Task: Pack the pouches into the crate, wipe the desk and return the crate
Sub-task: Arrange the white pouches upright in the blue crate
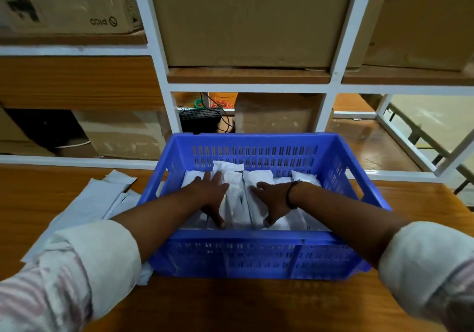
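blue crate (pixel 256 238) on desk (pixel 230 306), part filled. left hand (pixel 213 195) and right hand (pixel 272 201) spread flat on white pouches (pixel 236 203). loose pouches (pixel 97 198) outside; wiping, return judged pending.

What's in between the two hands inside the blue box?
A white pouch, lying in the crate between the left hand and the right hand. The head view shows it.

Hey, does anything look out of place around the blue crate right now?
Yes. Several white pouches lie fanned askew on the desk left of the blue crate, unpacked, and one pokes out by its front left corner. Inside, the left hand and right hand rest flat on the packed pouches.
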Motion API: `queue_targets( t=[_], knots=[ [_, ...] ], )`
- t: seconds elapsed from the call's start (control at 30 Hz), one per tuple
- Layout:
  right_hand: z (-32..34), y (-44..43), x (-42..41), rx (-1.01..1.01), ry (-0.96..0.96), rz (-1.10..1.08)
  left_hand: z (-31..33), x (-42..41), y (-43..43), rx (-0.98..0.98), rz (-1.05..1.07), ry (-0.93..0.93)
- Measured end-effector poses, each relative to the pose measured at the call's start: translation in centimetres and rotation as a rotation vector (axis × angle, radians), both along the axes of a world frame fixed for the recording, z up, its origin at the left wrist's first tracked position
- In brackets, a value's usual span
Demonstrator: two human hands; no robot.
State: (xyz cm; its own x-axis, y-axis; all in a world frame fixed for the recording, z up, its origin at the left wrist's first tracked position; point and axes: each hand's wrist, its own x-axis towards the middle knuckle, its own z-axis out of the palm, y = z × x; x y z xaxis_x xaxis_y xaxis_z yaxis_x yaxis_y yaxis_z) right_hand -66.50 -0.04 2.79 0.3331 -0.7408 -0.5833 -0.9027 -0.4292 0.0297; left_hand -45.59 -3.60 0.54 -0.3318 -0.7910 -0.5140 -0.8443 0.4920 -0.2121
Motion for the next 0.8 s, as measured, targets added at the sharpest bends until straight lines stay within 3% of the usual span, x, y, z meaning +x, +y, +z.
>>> queue_targets(
  t=[0.17, 0.23, 0.43, 0.6, 0.67, 0.8],
  knots=[
    [-0.4, -1.9, 0.7, -0.045, -0.06, 0.008, 0.1, 0.1, -2.1, 0.11, 0.011, 0.027],
    [-0.2, -2.7, 0.5, -0.042, -0.101, -0.023, 0.7, 0.1, -2.6, 0.064, -0.009, 0.071],
    [-0.4, -3.6, 0.5, 0.253, -0.004, -0.158, 0.3, 0.5, -2.6, 0.028, 0.057, 0.225],
    [-1.6, -3.7, 2.4, -0.126, -0.176, -0.099, -2.3, 0.3, -3.2, 0.056, 0.011, 0.162],
    [-1.0, -3.8, 2.4, -0.182, -0.259, -0.108, -2.4, 0.5, -3.4, 0.042, -0.027, 0.113],
    [0.0, -3.6, 0.6, 0.153, -0.071, -0.189, -2.4, 0.9, -3.6, 0.007, -0.069, 0.091]
  ],
)
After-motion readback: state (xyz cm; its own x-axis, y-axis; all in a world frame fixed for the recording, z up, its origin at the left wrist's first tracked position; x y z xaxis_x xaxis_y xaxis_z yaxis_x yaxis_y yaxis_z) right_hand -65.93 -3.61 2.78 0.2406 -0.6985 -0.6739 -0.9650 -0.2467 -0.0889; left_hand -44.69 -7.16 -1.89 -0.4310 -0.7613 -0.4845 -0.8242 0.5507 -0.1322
